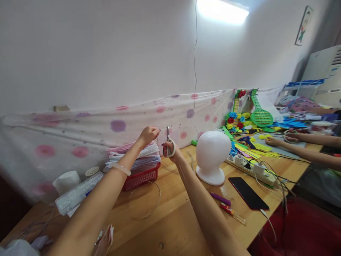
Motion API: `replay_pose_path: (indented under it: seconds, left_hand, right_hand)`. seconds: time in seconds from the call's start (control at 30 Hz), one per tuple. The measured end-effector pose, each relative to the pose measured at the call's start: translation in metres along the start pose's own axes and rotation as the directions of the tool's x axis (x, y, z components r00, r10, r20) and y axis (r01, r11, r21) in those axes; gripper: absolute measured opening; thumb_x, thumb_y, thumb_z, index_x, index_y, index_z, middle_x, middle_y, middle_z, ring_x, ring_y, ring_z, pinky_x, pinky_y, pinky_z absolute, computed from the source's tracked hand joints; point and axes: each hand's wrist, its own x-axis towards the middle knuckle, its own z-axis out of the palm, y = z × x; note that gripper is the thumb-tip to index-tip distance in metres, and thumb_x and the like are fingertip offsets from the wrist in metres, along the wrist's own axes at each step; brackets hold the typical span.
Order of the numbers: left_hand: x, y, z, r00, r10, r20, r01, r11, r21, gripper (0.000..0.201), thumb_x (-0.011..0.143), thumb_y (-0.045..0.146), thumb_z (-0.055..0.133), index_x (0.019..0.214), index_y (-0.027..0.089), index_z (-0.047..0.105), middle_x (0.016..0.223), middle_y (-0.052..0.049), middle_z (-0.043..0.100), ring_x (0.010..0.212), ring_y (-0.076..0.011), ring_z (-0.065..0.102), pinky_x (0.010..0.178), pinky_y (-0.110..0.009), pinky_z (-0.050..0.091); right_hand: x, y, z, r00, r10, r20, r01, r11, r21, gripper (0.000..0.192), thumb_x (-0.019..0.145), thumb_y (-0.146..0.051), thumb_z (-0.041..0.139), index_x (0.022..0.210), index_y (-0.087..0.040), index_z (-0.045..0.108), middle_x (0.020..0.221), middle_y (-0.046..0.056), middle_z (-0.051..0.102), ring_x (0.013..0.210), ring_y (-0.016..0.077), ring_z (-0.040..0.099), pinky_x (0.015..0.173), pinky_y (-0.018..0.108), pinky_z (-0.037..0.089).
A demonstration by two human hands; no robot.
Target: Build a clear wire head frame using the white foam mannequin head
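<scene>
Left of the white foam mannequin head [213,153]: left hand [150,136], its grip pinched together on a thin strand [162,132].
Metal scissors with pale looped handles [168,134]: between left hand and mannequin head, blades pointing up, with the right hand [170,152], its grip clamped on the handles.
Red plastic basket [141,177]: farther left of the mannequin head, heaped with pale strips [146,156].
Flat black phone [249,193]: on the brown wooden worktop [170,213], right of the mannequin head and nearer the camera.

Pale-handled scissors [169,140], red basket [141,179]
</scene>
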Motion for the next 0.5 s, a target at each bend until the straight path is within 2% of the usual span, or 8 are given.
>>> replay_pose_path:
  seconds: [0.13, 0.23, 0.3, 0.37, 0.5]
  left_hand:
    - [0.003, -0.001, -0.006, 0.997, -0.021, -0.078, 0.03, 0.992, 0.12, 0.033, 0.093, 0.037, 0.061, 0.118, 0.015, 0.062, 0.117, -0.008, 0.065, 0.098, -0.0229, 0.066, 0.083, -0.041, 0.058]
    - [-0.007, 0.0, -0.016, 0.985, -0.033, -0.167, 0.071, 0.972, 0.226, 0.029, 0.095, 0.039, 0.058, 0.106, 0.014, 0.066, 0.102, -0.006, 0.069, 0.089, -0.02, 0.067, 0.079, -0.038, 0.056]
    - [-0.021, 0.001, -0.024, 0.974, -0.028, -0.224, 0.095, 0.951, 0.293, 0.032, 0.097, 0.038, 0.05, 0.088, 0.015, 0.07, 0.084, -0.005, 0.07, 0.081, -0.0207, 0.066, 0.073, -0.034, 0.051]
    - [-0.04, 0.001, -0.031, 0.964, -0.021, -0.264, 0.118, 0.927, 0.356, 0.038, 0.096, 0.035, 0.045, 0.078, 0.016, 0.072, 0.074, -0.007, 0.071, 0.08, -0.024, 0.066, 0.067, -0.032, 0.045]
    - [-0.086, -0.008, -0.039, 0.963, -0.049, -0.266, 0.172, 0.869, 0.464, 0.029, 0.087, 0.036, 0.053, 0.084, 0.018, 0.076, 0.083, -0.01, 0.075, 0.084, -0.0286, 0.067, 0.065, -0.032, 0.039]
  right_hand:
    - [0.007, 0.001, -0.01, 0.995, -0.025, -0.094, 0.02, 0.999, -0.05, 0.033, 0.095, -0.035, 0.061, 0.123, -0.016, 0.059, 0.121, 0.009, 0.063, 0.1, 0.0219, 0.065, 0.084, 0.042, 0.057]
    - [0.008, 0.002, -0.022, 0.99, 0.008, -0.139, -0.023, 0.995, -0.101, 0.035, 0.095, -0.035, 0.062, 0.123, -0.016, 0.059, 0.122, 0.01, 0.062, 0.103, 0.0227, 0.065, 0.086, 0.043, 0.057]
    - [0.005, 0.005, -0.03, 0.986, 0.042, -0.163, -0.064, 0.989, -0.135, 0.035, 0.095, -0.034, 0.062, 0.124, -0.015, 0.059, 0.123, 0.01, 0.062, 0.104, 0.0232, 0.065, 0.087, 0.044, 0.056]
    - [-0.002, 0.012, -0.036, 0.982, 0.069, -0.179, -0.099, 0.981, -0.166, 0.035, 0.095, -0.034, 0.062, 0.124, -0.015, 0.059, 0.124, 0.011, 0.062, 0.105, 0.0234, 0.064, 0.087, 0.044, 0.056]
    - [-0.036, 0.037, -0.04, 0.985, 0.075, -0.157, -0.107, 0.972, -0.211, 0.035, 0.095, -0.035, 0.062, 0.124, -0.016, 0.059, 0.123, 0.01, 0.062, 0.103, 0.023, 0.065, 0.087, 0.043, 0.056]
